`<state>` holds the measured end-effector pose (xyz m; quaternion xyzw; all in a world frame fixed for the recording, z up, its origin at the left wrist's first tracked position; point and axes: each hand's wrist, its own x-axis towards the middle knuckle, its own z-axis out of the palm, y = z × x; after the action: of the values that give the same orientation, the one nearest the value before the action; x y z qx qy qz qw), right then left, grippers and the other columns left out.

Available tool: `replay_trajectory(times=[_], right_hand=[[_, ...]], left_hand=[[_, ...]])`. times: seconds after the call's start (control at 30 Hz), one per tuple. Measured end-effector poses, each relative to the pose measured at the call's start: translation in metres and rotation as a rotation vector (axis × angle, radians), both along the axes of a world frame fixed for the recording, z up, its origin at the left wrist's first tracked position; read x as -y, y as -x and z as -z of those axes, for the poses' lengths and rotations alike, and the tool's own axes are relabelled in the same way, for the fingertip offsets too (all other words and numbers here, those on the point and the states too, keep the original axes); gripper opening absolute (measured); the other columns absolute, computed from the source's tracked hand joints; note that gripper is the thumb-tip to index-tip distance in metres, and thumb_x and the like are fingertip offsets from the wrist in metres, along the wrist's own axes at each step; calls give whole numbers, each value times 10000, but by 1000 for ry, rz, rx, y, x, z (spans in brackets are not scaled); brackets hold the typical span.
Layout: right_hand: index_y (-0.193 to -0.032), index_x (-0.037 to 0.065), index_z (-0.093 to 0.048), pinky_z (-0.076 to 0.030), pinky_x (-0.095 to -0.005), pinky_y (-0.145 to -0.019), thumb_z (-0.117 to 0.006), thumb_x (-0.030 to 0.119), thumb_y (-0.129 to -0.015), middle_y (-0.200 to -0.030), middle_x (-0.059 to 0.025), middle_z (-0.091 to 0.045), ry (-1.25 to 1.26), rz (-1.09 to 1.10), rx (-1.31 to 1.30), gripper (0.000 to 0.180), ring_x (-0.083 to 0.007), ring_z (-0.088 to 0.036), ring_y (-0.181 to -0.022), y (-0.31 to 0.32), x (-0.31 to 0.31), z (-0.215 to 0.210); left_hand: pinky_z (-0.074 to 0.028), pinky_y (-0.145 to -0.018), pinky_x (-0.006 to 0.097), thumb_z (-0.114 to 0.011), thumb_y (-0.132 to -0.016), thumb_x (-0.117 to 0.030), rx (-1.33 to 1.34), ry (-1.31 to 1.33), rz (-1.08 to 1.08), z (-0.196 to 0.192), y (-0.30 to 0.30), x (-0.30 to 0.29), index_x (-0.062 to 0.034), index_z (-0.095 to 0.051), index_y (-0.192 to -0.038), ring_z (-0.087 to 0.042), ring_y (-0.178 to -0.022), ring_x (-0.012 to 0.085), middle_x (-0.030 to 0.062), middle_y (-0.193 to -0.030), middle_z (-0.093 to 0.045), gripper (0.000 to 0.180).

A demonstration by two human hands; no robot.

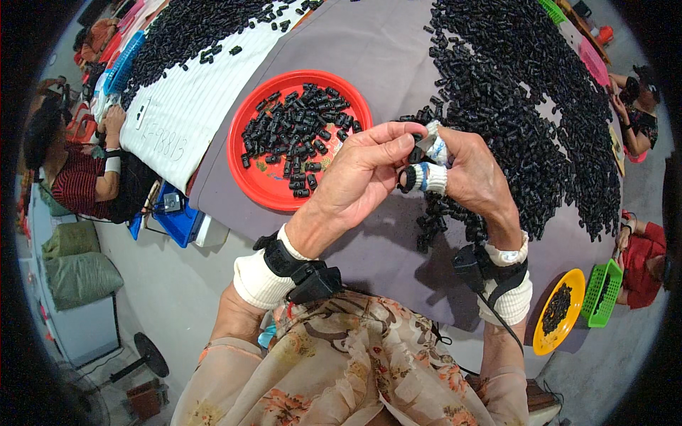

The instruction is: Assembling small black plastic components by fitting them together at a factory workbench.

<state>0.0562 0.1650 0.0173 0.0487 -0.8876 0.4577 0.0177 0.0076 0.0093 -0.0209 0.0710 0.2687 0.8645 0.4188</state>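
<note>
My left hand (353, 170), palm turned up, pinches a small black plastic cylinder (416, 148) between thumb and forefinger. Against it, my right hand (474, 170) is closed, its fingers curled inward. White finger covers (435, 177) wrap two of its digits, and something black shows at the tip of the lower one. What the right fingertips grip is partly hidden. Beneath and left of my hands, a round red tray (238, 153) holds many similar black cylinders (295, 128). A large spread pile of them (497, 92) lies beyond my right hand.
Grey cloth (387, 42) covers the table. Another black pile (192, 35) lies on white striped cloth (181, 106) at far left. At right are a yellow tray (574, 323) and a green basket (602, 287). People sit along both sides. A fan (150, 355) stands lower left.
</note>
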Motion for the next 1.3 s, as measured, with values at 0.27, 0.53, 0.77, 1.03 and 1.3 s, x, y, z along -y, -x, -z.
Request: replay_trajectory(times=[0.27, 0.53, 0.77, 1.03, 1.3], right_hand=[[-753, -4, -530, -400, -335, -510, -697, 276, -680, -578, -122, -535, 20, -27, -33, 334, -230, -490, -492, -2, 1, 5], [-758, -12, -533, -398, -333, -503, -673, 242, -713, -578, -141, -527, -28, -54, -56, 294, -250, -459, -480, -3, 2, 5], [-738, -5, -538, -382, -303, -481, -720, 259, -674, -555, -83, -515, 64, -10, -74, 326, -151, -450, -483, -3, -2, 11], [-713, 12, -539, -380, -279, -490, -757, 285, -615, -559, -33, -503, 81, 16, -8, 363, -107, -452, -517, -1, -1, 9], [-734, -2, -535, -391, -310, -491, -753, 303, -618, -568, -80, -530, 42, 0, -21, 393, -148, -465, -492, -1, -1, 10]], left_hand=[[-463, -635, 202, -535, -866, -103, -39, 67, -22, 1, -2, -1, 5, -563, -1026, -564, -755, 86, 37, -899, -599, 196], [-455, -621, 197, -539, -862, -98, -102, 141, -81, -2, -3, -1, 4, -566, -1013, -552, -728, 75, 26, -881, -598, 184], [-462, -671, 212, -547, -858, -106, -14, 56, -25, -2, -2, -4, 2, -562, -1015, -562, -771, 94, 38, -898, -601, 192], [-469, -685, 231, -540, -861, -108, -10, 22, 7, 0, -3, 0, 0, -542, -1046, -565, -796, 107, 50, -924, -595, 214], [-473, -692, 227, -533, -861, -93, -3, 50, -12, 1, -3, -1, 5, -547, -1035, -571, -802, 108, 49, -920, -597, 200]])
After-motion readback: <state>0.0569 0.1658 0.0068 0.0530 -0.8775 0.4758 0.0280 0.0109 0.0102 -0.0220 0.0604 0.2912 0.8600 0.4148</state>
